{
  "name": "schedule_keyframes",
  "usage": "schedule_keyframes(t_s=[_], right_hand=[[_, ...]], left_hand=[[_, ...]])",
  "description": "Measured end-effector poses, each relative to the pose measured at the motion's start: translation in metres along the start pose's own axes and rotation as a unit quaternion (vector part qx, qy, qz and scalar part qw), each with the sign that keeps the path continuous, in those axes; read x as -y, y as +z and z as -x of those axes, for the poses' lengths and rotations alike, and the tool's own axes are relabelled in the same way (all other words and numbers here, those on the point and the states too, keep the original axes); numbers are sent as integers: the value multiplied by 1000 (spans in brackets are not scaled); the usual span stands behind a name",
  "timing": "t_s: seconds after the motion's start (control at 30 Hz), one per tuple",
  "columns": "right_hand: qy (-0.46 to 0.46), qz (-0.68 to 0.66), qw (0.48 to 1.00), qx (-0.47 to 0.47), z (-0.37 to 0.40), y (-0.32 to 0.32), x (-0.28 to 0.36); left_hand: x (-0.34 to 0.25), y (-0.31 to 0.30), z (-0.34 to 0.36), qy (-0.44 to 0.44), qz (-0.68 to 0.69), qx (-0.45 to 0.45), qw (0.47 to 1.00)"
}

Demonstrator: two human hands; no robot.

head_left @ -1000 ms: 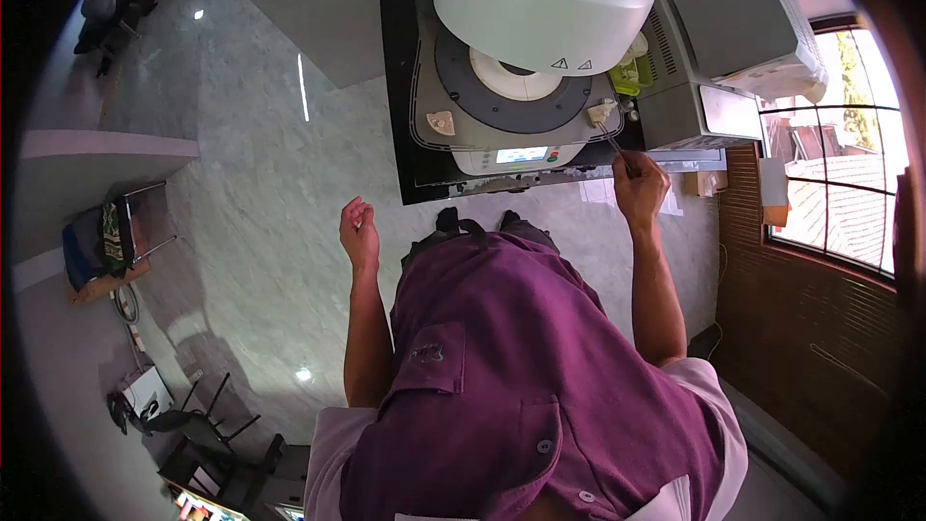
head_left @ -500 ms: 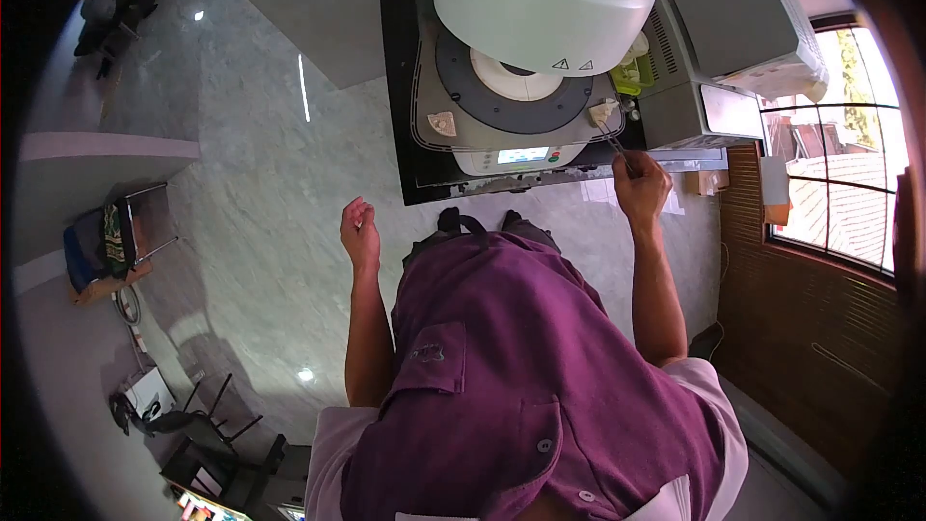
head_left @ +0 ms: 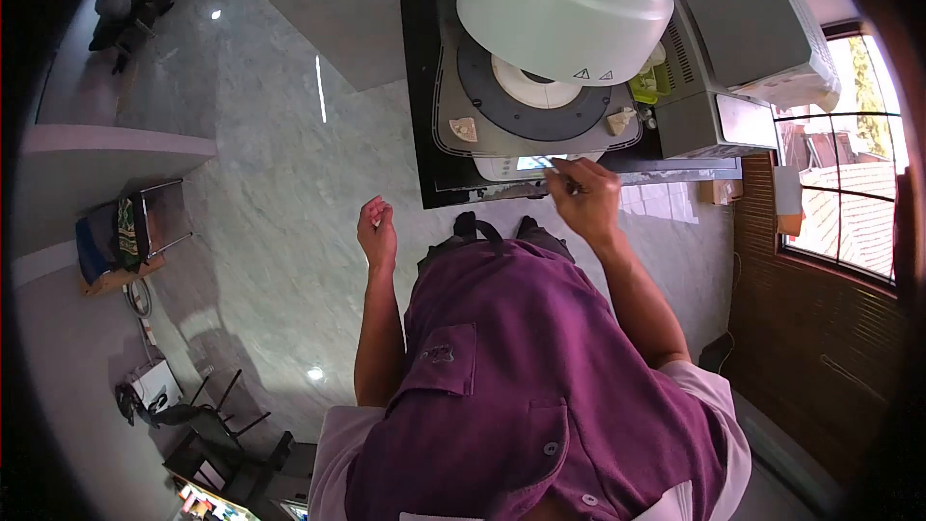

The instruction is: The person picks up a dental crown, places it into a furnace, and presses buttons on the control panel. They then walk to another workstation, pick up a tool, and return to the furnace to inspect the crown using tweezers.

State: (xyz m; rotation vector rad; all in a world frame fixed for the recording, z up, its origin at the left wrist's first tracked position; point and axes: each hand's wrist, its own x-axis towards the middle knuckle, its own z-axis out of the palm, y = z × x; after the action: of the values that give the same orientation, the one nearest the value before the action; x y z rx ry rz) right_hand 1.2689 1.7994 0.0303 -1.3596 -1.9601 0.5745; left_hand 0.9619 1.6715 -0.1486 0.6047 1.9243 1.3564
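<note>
White, shiny, round-topped machine (head_left: 564, 24) sits on a black table (head_left: 421, 87). Left hand (head_left: 378, 233) is loosely open. Right hand (head_left: 586, 197) looks pinched; can't tell on what. So near the buttons, it could bump one.

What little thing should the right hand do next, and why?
Maybe ease left toward the pale lump, I think: the right hand pinches a thin tool whose tip points leftward over the screen, and that lump sits on that side.
</note>
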Motion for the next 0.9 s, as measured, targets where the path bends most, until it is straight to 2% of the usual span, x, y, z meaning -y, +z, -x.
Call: schedule_keyframes(t_s=[0.23, 0.9], right_hand=[[-49, -16, 998, 28, -11, 40, 13], [-57, 2, 997, 54, -17, 44, 18]], left_hand=[[-2, -10, 4, -12, -10, -8, 1000], [6, -20, -1, -32, -13, -23, 999]])
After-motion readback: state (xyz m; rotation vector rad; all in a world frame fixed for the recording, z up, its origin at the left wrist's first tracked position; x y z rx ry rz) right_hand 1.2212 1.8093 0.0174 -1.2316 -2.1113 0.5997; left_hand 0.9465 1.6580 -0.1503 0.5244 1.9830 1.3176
